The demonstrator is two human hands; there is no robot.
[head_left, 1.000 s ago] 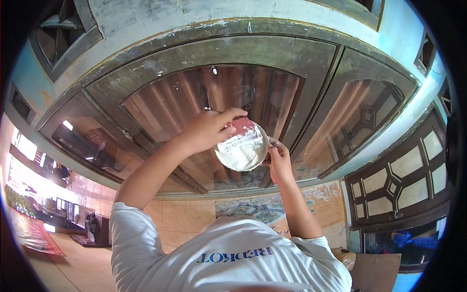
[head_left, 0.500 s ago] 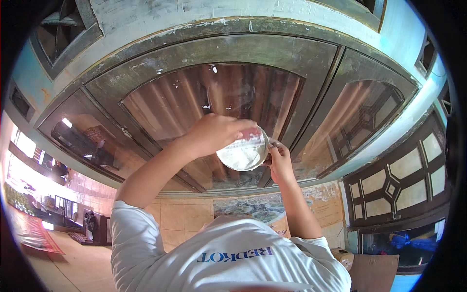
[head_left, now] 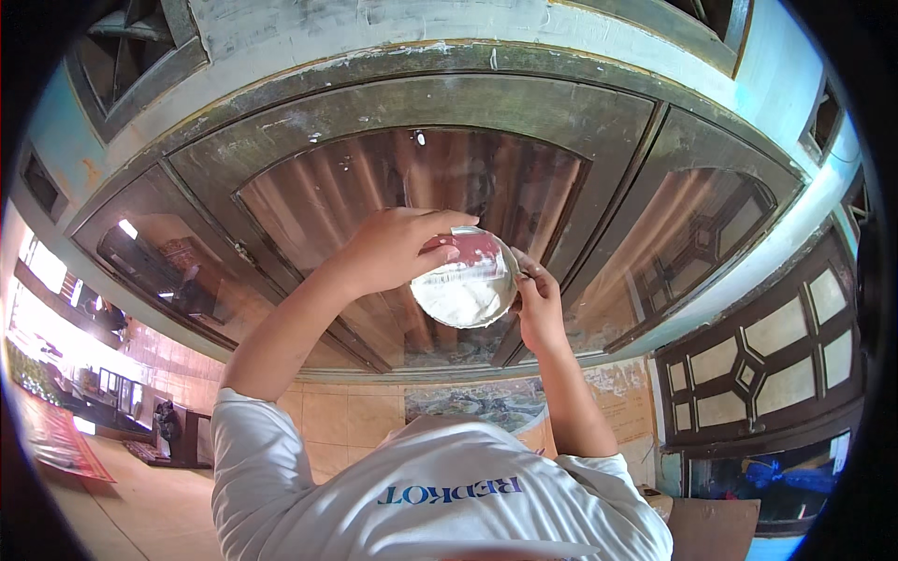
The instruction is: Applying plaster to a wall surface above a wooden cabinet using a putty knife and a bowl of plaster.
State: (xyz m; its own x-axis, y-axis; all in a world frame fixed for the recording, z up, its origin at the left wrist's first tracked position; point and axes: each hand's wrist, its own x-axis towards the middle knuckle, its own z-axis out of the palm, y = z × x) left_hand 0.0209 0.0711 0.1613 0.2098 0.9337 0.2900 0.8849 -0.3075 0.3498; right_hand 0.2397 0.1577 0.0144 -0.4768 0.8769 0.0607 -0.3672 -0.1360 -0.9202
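My left hand (head_left: pixel 398 245) is closed around a flat red scraper (head_left: pixel 479 249), thumb on its face and fingers along its top. White paste smears the scraper's lower edge. That edge lies against the white paste (head_left: pixel 458 297) inside a shallow round container (head_left: pixel 447 323). My right hand (head_left: pixel 536 292) pinches the container's right rim between thumb and fingers. The container is tilted so its paste-covered inside shows. Both hands are in front of a window pane (head_left: pixel 374 187), with brownish curtains behind it.
A dark wooden frame (head_left: pixel 393 103) surrounds the panes, with white specks on the glass. A paned wooden door or shutter (head_left: pixel 748 411) stands at the right. Tiled floor (head_left: pixel 337 421) shows below. Dark furniture (head_left: pixel 168 439) sits at the lower left beside a red sheet (head_left: pixel 56 435).
My left hand has shifted slightly left and turned, so more of the red scraper shows, tilted over the paste. My right hand still holds the container, almost in the same place.
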